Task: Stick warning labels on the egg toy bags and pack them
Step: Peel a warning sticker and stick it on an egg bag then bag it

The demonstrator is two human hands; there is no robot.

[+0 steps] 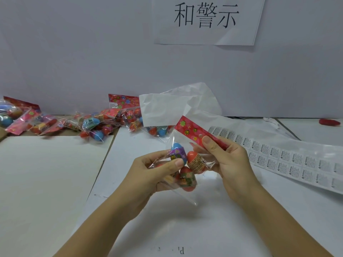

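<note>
I hold one egg toy bag [187, 164] above the white table, a clear bag with red and blue plastic eggs and a red flowered header card. My left hand [157, 173] grips the bag's lower part around the eggs. My right hand [226, 160] pinches the red header card between thumb and fingers. A long sheet of white warning labels [289, 160] lies flat to the right of my right hand. A clear outer bag with a white panel [167, 108] stands up just behind the held bag.
A pile of egg toy bags [96, 123] lies along the wall at the back, with more bags [20, 117] at far left. A cream board [46, 182] covers the left table. A red object [329, 121] lies at far right. A paper sign [206, 19] hangs on the wall.
</note>
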